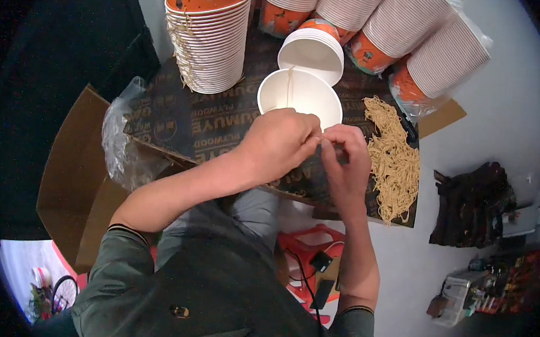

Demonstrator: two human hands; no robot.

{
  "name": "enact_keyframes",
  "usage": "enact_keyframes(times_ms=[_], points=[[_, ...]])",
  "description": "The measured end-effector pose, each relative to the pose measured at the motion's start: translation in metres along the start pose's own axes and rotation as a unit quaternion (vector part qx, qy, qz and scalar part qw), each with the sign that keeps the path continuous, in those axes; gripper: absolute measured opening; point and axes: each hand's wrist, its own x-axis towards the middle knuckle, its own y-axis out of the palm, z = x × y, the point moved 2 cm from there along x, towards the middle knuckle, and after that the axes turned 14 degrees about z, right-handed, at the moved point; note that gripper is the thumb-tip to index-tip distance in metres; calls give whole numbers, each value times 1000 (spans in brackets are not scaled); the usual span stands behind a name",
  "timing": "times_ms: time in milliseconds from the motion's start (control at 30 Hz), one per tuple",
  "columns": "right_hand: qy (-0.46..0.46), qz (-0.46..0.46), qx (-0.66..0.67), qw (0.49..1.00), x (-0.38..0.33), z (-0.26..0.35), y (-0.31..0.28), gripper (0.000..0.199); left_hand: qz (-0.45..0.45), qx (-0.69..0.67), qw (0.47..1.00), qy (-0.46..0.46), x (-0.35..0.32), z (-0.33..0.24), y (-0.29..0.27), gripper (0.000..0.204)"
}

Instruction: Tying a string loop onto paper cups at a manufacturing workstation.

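Observation:
A white-lined paper bucket (319,97) lies tilted with its mouth toward me at the middle of the table. A thin tan string (290,86) hangs over its far rim and runs down inside. At the bucket's near rim my left hand (279,138) and my right hand (348,164) meet, fingertips pinched together. A short bit of the string appears between them, mostly hidden by the fingers. Just beyond lies another paper bucket (311,55), orange outside and white within. To the right of my right hand is a loose heap of tan strings (395,161).
At the back left stands a tall stack of orange paper buckets (208,50), strings dangling down its left side. Several plastic-wrapped bucket stacks (409,19) lean along the back. An open cardboard box (75,175) and a clear plastic bag (123,141) sit off the dark plywood tabletop's (214,125) left edge.

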Motion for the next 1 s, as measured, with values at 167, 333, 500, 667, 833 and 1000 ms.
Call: enact_keyframes(times_ms=[167, 333, 500, 667, 833, 1000], points=[[41, 66, -10, 997, 5, -6, -12, 8, -47, 74, 996, 29, -4, -8, 3, 12], [59, 110, 71, 990, 9, -15, -11, 10, -91, 100, 989, 57, -8, -5, 5, 9], [99, 122, 176, 972, 10, -18, -8, 14, -110, 71, 991, 36, -11, 2, 9, 7], [106, 119, 188, 969, 10, -17, -7, 16, -129, 82, 986, 69, -15, 2, 11, 10], [107, 111, 199, 968, 10, -13, -6, 16, -153, 109, 980, 74, -17, 4, 17, 11], [136, 124, 216, 959, 10, -9, -7, 12, -159, 93, 980, 80, -17, 8, 17, 9]])
